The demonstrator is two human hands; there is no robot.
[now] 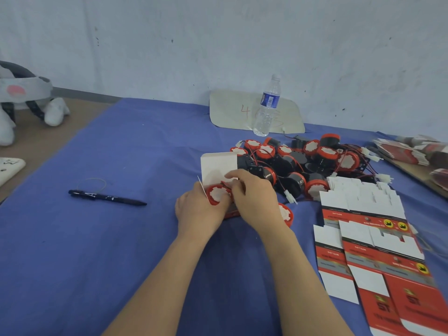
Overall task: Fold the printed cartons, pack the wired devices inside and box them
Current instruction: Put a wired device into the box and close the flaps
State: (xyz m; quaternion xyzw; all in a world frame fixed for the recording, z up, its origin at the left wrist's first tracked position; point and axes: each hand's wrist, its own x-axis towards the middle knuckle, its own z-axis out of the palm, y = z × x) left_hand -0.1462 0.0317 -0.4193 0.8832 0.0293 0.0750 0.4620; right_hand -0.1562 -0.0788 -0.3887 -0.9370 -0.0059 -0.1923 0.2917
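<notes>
Left hand [201, 210] grip wraps the carton [219, 167] with a device [218, 194] in its mouth. Right hand [252, 197] grip pinches its wire [224, 184]. Flat cartons [368, 241] lie right.

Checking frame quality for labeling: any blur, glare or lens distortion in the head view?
Head view: even, soft light, faint shadows, no glare; wide-angle bending at the edges; flat cartons smeared lower right; both hands, left hand and right hand, reasonably sharp at centre.
</notes>
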